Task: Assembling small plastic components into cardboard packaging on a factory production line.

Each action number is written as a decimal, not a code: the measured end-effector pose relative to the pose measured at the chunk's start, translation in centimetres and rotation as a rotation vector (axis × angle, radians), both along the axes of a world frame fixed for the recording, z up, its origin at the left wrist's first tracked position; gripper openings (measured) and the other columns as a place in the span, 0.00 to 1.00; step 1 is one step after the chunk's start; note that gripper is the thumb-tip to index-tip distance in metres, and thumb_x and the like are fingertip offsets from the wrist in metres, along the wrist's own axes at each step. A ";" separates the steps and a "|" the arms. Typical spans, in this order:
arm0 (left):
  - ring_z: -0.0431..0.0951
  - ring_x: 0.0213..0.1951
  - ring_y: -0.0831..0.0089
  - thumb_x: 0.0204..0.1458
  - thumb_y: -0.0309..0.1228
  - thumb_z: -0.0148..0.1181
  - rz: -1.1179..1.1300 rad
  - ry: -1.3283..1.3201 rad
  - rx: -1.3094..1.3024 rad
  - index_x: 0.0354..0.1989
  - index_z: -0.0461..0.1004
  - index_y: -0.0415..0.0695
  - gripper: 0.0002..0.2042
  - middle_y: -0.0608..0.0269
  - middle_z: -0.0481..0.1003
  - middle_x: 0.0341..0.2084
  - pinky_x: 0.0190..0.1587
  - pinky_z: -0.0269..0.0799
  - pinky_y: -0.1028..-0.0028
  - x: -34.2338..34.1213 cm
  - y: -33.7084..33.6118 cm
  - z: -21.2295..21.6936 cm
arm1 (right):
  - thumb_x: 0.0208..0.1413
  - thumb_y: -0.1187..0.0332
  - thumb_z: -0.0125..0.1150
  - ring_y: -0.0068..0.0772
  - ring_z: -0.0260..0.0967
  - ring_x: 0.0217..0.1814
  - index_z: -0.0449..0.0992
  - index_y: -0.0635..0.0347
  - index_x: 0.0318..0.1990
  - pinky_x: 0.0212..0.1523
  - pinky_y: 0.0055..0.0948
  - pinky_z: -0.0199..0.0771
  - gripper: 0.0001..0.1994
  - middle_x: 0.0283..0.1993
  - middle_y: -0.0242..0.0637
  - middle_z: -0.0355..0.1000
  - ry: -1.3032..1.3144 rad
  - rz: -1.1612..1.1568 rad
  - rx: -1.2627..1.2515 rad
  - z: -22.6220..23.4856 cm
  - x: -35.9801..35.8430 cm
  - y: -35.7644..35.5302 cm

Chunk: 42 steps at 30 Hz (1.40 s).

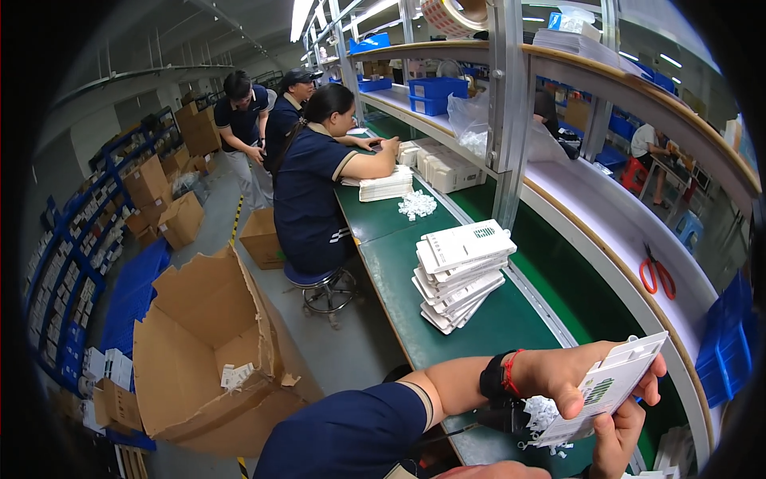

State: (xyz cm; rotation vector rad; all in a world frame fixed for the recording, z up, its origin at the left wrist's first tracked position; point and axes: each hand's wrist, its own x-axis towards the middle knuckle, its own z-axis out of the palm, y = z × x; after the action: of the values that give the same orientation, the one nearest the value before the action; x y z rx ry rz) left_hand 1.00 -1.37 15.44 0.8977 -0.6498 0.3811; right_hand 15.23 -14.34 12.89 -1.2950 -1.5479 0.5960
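My left hand grips the upper edge of a flat white package with a green-patterned patch, held tilted over the green workbench. From below, my right hand holds the same package at its lower edge. A heap of small white plastic pieces lies on the bench just under the package. Further along the bench stands an uneven stack of white flat packages.
A large open cardboard box stands on the floor to my left. Red scissors lie on the white shelf at the right. A seated co-worker works further down the bench; two other people stand behind. Blue bins sit on shelves.
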 end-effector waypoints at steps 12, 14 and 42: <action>0.73 0.50 0.65 0.33 0.52 0.74 0.101 0.036 0.023 0.60 0.59 0.39 0.47 0.54 0.72 0.44 0.53 0.69 0.67 -0.3 0.3 -0.4 | 0.55 0.73 0.55 0.32 0.65 0.53 0.74 0.68 0.48 0.52 0.30 0.64 0.14 0.48 0.39 0.72 -0.275 0.010 0.036 1.8 0.2 -0.3; 0.73 0.50 0.65 0.34 0.51 0.74 0.043 0.059 -0.011 0.60 0.59 0.39 0.47 0.53 0.72 0.45 0.54 0.68 0.66 -0.2 0.3 -0.5 | 0.54 0.73 0.56 0.36 0.63 0.58 0.75 0.68 0.48 0.55 0.32 0.62 0.14 0.55 0.42 0.68 -0.406 -0.039 0.241 2.7 -0.9 -0.3; 0.76 0.29 0.72 0.60 0.42 0.54 0.689 -0.023 0.340 0.35 0.76 0.30 0.21 0.50 0.79 0.30 0.33 0.73 0.73 0.9 -0.2 -1.4 | 0.60 0.67 0.56 0.20 0.57 0.16 0.70 0.67 0.18 0.18 0.24 0.52 0.18 0.15 0.28 0.65 -0.121 -0.155 0.261 1.1 0.8 -2.2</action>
State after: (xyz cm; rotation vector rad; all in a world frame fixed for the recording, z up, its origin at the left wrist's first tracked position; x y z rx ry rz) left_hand 1.94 -1.61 14.08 1.4424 -0.4135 0.9149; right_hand 15.99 -16.52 13.96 -1.2532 -1.5485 0.2124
